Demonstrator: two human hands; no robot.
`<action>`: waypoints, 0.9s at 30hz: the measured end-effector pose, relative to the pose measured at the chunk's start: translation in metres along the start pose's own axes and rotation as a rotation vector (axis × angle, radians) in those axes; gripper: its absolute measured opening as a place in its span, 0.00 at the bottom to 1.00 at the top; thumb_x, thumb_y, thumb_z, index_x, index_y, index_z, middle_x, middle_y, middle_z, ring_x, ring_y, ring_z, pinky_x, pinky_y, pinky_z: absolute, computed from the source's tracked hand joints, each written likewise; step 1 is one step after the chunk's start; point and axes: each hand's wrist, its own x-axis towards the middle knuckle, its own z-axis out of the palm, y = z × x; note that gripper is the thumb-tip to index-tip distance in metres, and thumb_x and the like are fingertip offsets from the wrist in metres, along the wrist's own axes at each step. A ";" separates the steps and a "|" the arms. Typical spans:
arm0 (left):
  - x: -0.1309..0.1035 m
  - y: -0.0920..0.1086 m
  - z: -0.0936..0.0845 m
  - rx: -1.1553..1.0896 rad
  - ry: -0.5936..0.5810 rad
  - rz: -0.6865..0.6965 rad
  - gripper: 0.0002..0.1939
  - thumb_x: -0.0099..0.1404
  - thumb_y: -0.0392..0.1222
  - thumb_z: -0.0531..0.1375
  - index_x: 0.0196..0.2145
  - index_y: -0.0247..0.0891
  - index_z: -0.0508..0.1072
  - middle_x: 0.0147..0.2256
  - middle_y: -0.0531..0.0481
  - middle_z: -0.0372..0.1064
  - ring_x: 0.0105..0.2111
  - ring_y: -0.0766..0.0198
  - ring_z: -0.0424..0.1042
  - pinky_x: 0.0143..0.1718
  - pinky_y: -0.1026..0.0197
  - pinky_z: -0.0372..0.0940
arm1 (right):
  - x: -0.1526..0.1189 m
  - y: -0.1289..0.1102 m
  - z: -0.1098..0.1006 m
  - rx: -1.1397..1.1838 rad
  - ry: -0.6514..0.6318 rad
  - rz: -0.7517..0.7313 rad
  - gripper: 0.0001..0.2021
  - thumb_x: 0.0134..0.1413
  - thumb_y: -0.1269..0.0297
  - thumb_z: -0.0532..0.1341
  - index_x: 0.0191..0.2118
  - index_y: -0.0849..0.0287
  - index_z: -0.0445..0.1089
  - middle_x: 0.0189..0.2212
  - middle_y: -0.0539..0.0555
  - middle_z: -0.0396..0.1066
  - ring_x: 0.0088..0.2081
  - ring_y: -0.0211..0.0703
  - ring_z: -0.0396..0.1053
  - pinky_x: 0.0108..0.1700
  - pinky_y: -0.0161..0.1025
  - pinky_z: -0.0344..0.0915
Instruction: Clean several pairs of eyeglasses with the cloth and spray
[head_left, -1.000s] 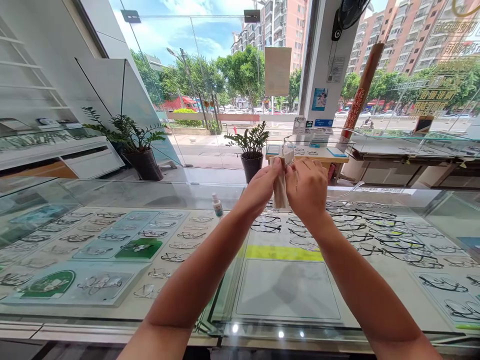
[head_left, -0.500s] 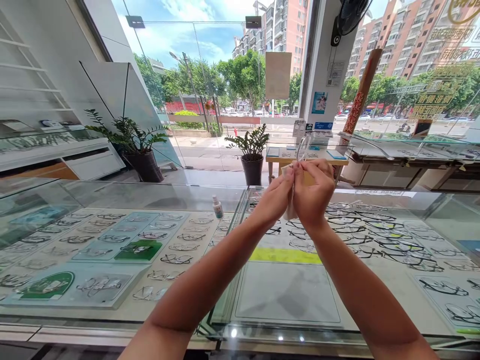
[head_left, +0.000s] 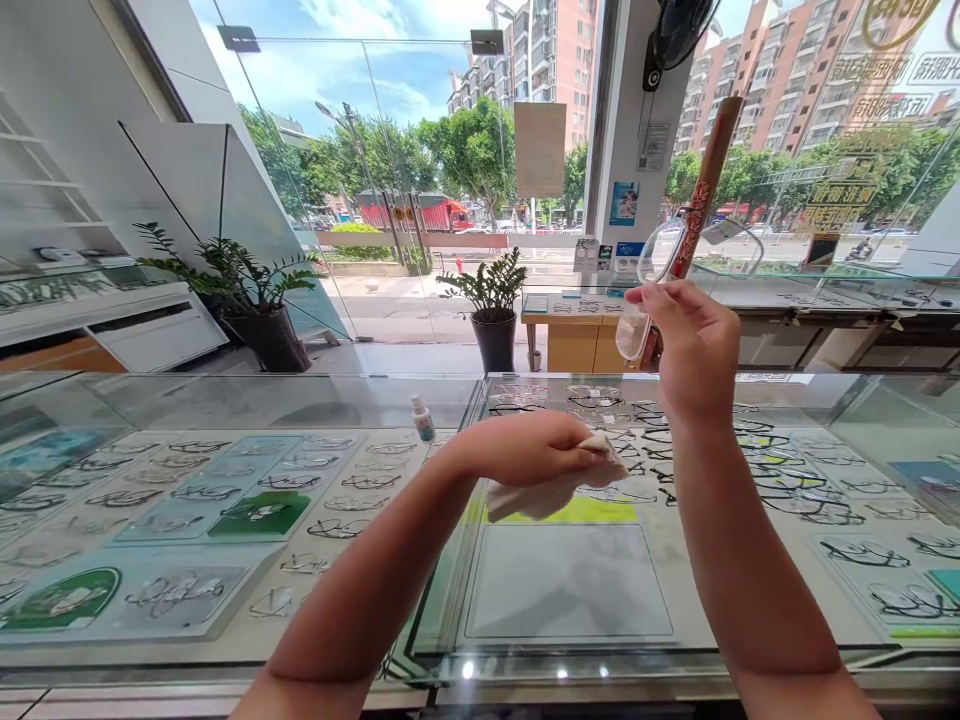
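Raised in front of the window, my right hand (head_left: 697,345) pinches a pair of eyeglasses (head_left: 658,252) with clear lenses; one lens is above my fingers and the other below them. Lower and to the left, my left hand (head_left: 532,448) is closed on a pale beige cleaning cloth (head_left: 544,493), which hangs down over the glass counter. The cloth and the eyeglasses are apart. A small white spray bottle (head_left: 422,420) stands upright on the counter, left of my left hand.
Under the glass counter (head_left: 570,580) lie many rows of eyeglasses, with a green display pad (head_left: 262,512) on the left. Beyond the counter stand a potted plant (head_left: 493,310) and a wooden display table (head_left: 577,340). A wall fan (head_left: 679,40) hangs above.
My hands were together with the cloth around the eyeglasses. They have separated: the right has lifted the eyeglasses up and right, while the left has dropped lower with the cloth.
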 end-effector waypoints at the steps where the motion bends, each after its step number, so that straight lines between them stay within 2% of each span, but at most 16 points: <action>1: 0.003 0.000 0.003 0.050 -0.060 0.004 0.17 0.78 0.49 0.54 0.37 0.37 0.77 0.33 0.50 0.76 0.33 0.62 0.72 0.37 0.61 0.64 | 0.001 0.000 -0.001 0.049 -0.049 0.043 0.11 0.64 0.55 0.65 0.35 0.53 0.81 0.35 0.52 0.80 0.39 0.45 0.76 0.48 0.47 0.73; 4: 0.020 -0.001 0.023 0.147 -0.210 0.034 0.13 0.76 0.47 0.58 0.41 0.40 0.81 0.35 0.50 0.80 0.33 0.62 0.74 0.36 0.61 0.63 | 0.002 -0.002 -0.001 0.170 -0.169 0.128 0.09 0.62 0.55 0.66 0.33 0.52 0.80 0.35 0.52 0.81 0.42 0.46 0.77 0.51 0.49 0.74; 6: 0.033 -0.003 0.039 0.162 -0.282 0.044 0.12 0.74 0.49 0.62 0.47 0.41 0.82 0.39 0.48 0.83 0.37 0.59 0.78 0.36 0.60 0.64 | 0.002 -0.005 -0.002 0.229 -0.224 0.185 0.08 0.59 0.56 0.67 0.32 0.51 0.80 0.36 0.52 0.81 0.42 0.47 0.78 0.52 0.49 0.74; 8: 0.040 -0.002 0.049 0.141 -0.335 0.026 0.20 0.71 0.53 0.66 0.55 0.42 0.80 0.47 0.46 0.84 0.43 0.56 0.81 0.40 0.59 0.67 | 0.002 -0.010 -0.003 0.259 -0.264 0.262 0.06 0.56 0.57 0.67 0.32 0.51 0.80 0.36 0.52 0.82 0.43 0.47 0.78 0.52 0.49 0.74; 10: 0.036 0.000 0.047 0.150 -0.335 -0.009 0.26 0.69 0.57 0.68 0.59 0.42 0.78 0.51 0.45 0.83 0.46 0.55 0.81 0.41 0.59 0.67 | 0.003 -0.014 -0.004 0.281 -0.300 0.327 0.06 0.55 0.58 0.67 0.31 0.50 0.80 0.36 0.52 0.82 0.43 0.48 0.78 0.52 0.49 0.74; 11: 0.028 0.000 0.041 0.173 -0.300 -0.043 0.25 0.70 0.58 0.67 0.59 0.42 0.79 0.49 0.46 0.83 0.44 0.55 0.81 0.40 0.59 0.67 | 0.003 -0.015 -0.005 0.295 -0.321 0.348 0.06 0.54 0.58 0.67 0.30 0.50 0.80 0.36 0.52 0.82 0.43 0.47 0.78 0.51 0.49 0.74; 12: 0.019 0.000 0.031 0.208 -0.221 -0.106 0.23 0.72 0.59 0.64 0.57 0.43 0.79 0.44 0.48 0.84 0.40 0.57 0.80 0.37 0.59 0.65 | 0.003 -0.016 -0.005 0.310 -0.346 0.363 0.06 0.54 0.59 0.67 0.29 0.50 0.80 0.35 0.52 0.82 0.42 0.47 0.77 0.51 0.48 0.74; 13: 0.007 0.000 0.020 0.254 -0.092 -0.167 0.22 0.74 0.61 0.61 0.53 0.43 0.81 0.38 0.49 0.83 0.35 0.58 0.78 0.34 0.59 0.63 | 0.004 -0.016 -0.005 0.326 -0.376 0.375 0.07 0.54 0.59 0.67 0.28 0.50 0.81 0.34 0.52 0.82 0.42 0.47 0.77 0.50 0.47 0.73; 15: -0.016 -0.005 -0.005 0.338 0.234 -0.278 0.20 0.76 0.60 0.58 0.45 0.43 0.82 0.33 0.50 0.79 0.31 0.60 0.75 0.31 0.59 0.60 | 0.004 -0.015 -0.005 0.351 -0.443 0.402 0.08 0.54 0.60 0.67 0.27 0.51 0.82 0.33 0.52 0.82 0.41 0.46 0.77 0.49 0.46 0.72; 17: -0.034 -0.011 -0.025 0.406 0.594 -0.334 0.17 0.75 0.56 0.60 0.43 0.42 0.81 0.30 0.51 0.75 0.29 0.60 0.72 0.32 0.58 0.62 | 0.003 -0.013 -0.004 0.365 -0.491 0.435 0.08 0.55 0.61 0.67 0.27 0.51 0.83 0.33 0.52 0.82 0.40 0.45 0.76 0.48 0.45 0.71; 19: -0.042 -0.016 -0.036 0.451 0.952 -0.195 0.17 0.72 0.55 0.64 0.49 0.42 0.78 0.36 0.49 0.77 0.35 0.58 0.75 0.39 0.55 0.68 | 0.002 -0.011 -0.003 0.369 -0.525 0.466 0.09 0.55 0.62 0.67 0.27 0.51 0.83 0.32 0.52 0.81 0.39 0.45 0.76 0.49 0.45 0.70; 20: -0.042 -0.018 -0.037 0.469 1.070 -0.090 0.21 0.70 0.56 0.66 0.54 0.42 0.76 0.42 0.47 0.78 0.40 0.56 0.77 0.44 0.52 0.71 | 0.002 -0.011 -0.002 0.364 -0.545 0.477 0.09 0.55 0.62 0.66 0.26 0.51 0.83 0.32 0.52 0.81 0.39 0.45 0.76 0.49 0.46 0.70; 21: -0.041 -0.018 -0.037 0.489 1.141 0.016 0.26 0.68 0.57 0.68 0.58 0.43 0.74 0.48 0.45 0.77 0.47 0.53 0.77 0.51 0.49 0.72 | 0.001 -0.010 -0.002 0.352 -0.577 0.485 0.09 0.55 0.62 0.66 0.26 0.52 0.82 0.31 0.52 0.81 0.39 0.46 0.75 0.49 0.47 0.70; 22: -0.039 -0.018 -0.036 0.516 1.164 0.107 0.32 0.67 0.58 0.70 0.62 0.43 0.71 0.54 0.42 0.75 0.53 0.51 0.76 0.56 0.47 0.71 | 0.001 -0.010 -0.003 0.334 -0.621 0.491 0.10 0.55 0.62 0.66 0.26 0.52 0.82 0.31 0.53 0.81 0.39 0.46 0.75 0.49 0.47 0.69; 24: -0.034 -0.015 -0.032 0.583 1.128 0.218 0.38 0.64 0.58 0.73 0.66 0.45 0.67 0.61 0.40 0.71 0.61 0.47 0.72 0.63 0.43 0.68 | 0.001 -0.011 -0.004 0.293 -0.730 0.497 0.10 0.55 0.62 0.66 0.25 0.53 0.82 0.30 0.53 0.80 0.38 0.47 0.74 0.49 0.47 0.68; 27: -0.031 -0.011 -0.029 0.642 1.051 0.291 0.38 0.65 0.54 0.73 0.67 0.45 0.67 0.62 0.40 0.71 0.62 0.47 0.71 0.64 0.43 0.68 | 0.002 -0.014 -0.007 0.271 -0.854 0.497 0.10 0.54 0.61 0.66 0.25 0.53 0.82 0.29 0.52 0.80 0.37 0.46 0.73 0.49 0.46 0.66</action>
